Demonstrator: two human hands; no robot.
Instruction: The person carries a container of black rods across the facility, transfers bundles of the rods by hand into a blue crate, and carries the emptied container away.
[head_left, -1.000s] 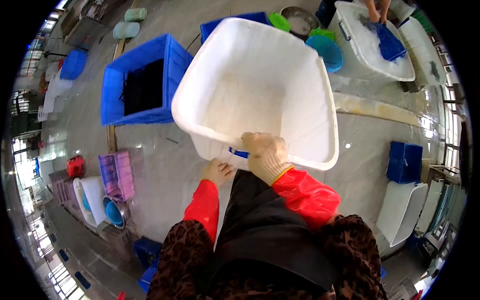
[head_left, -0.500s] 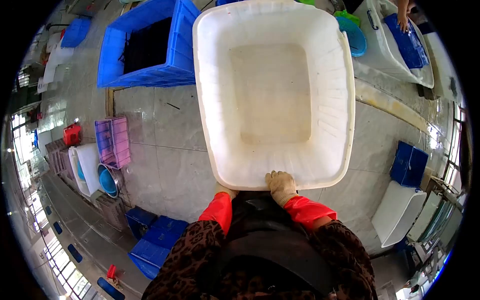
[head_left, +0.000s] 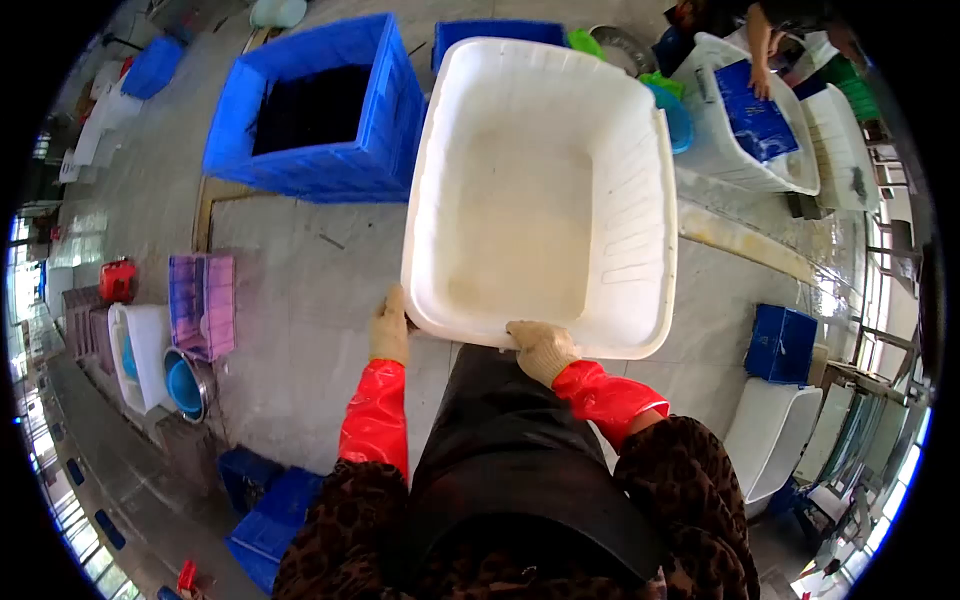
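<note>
A large white plastic tub with ribbed walls and a shallow layer of cloudy liquid or residue on its floor stands before me. My right hand, in a cream knit glove with a red sleeve cover, has its fingers curled over the tub's near rim. My left hand, gloved alike, is against the outside of the near left corner. Part of its grip is hidden by the tub wall.
A blue crate with dark contents stands left of the tub. At the far right, another person's hand touches a blue crate in a white tub. A pink-purple basket and metal bowl stand left; another white tub lies right.
My left hand has shifted from beneath the near rim to the outside of the left corner. The tub appears turned and lower in view, while my right hand keeps the near rim.
</note>
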